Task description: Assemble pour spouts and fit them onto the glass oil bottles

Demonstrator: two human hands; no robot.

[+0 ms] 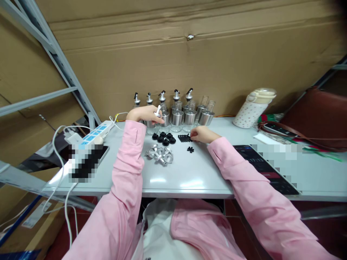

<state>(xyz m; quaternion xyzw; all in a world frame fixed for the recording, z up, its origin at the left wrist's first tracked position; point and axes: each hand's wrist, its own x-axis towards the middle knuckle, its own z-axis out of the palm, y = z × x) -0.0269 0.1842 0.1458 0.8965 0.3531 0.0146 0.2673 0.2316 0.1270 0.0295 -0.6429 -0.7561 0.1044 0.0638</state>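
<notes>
My left hand (pixel 145 113) is closed around a silver pourer spout (pixel 158 111), its narrow tip pointing up, just in front of the glass bottles. My right hand (pixel 202 135) is down at the table, its fingertips pinched at the right end of a row of small black levers (pixel 183 138); the piece between them is mostly hidden. Left of that row sit several black ribbed stoppers (pixel 165 141). Nearer to me lies a loose pile of silver pourer spouts (pixel 159 155). A little cluster of tiny black parts (pixel 190 149) rests below my right hand.
Glass bottles with steel sleeves (pixel 190 117) stand along the cardboard wall, several topped with pourers (pixel 189 94). A power strip (pixel 96 133) and phone (pixel 89 163) are at left. At right are a tablet (pixel 267 169), a dotted tumbler (pixel 252 110) and a brown bag (pixel 314 115).
</notes>
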